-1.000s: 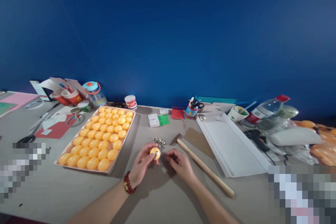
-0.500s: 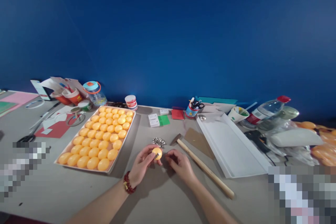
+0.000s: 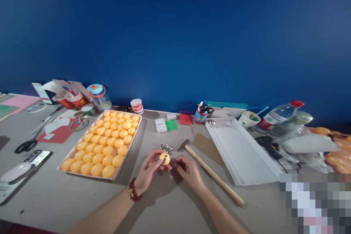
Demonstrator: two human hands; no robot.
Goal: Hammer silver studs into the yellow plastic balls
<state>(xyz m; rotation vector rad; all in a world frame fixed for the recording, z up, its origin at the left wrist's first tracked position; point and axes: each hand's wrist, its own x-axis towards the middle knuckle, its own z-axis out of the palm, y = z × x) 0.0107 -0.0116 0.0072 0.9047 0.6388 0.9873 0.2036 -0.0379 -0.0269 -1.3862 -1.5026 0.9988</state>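
The person's left hand [image 3: 149, 170] pinches a glossy orange plastic ball [image 3: 165, 158] between thumb and fingers, just above the grey table [image 3: 175, 212]. At about four o'clock from the ball, the right hand [image 3: 188, 171] curls its fingers in toward the thumb; whether anything is caught between them cannot be told.

Over the last second the ball has turned and edged slightly toward three o'clock, so that a small silver-and-dark patch (too blurred to identify) now sits nearer its middle; the right hand has hardly moved. That suggests the left hand is orienting this one ball.

Counting outward, there is one held ball and, at twelve o'clock just beyond it, one heap of tiny shiny silver pieces [image 3: 166, 148], too small to number. Farther along that line lie three small white cardboard boxes [image 3: 161, 128]. One hammer with a pale wooden handle [image 3: 216, 177] slants from two o'clock toward four. At nine o'clock, one shallow white-rimmed tray [image 3: 71, 153] carries roughly forty similar orange balls [image 3: 97, 170], five in the nearest row. One long white rectangular tray [image 3: 246, 153] lies at three o'clock.
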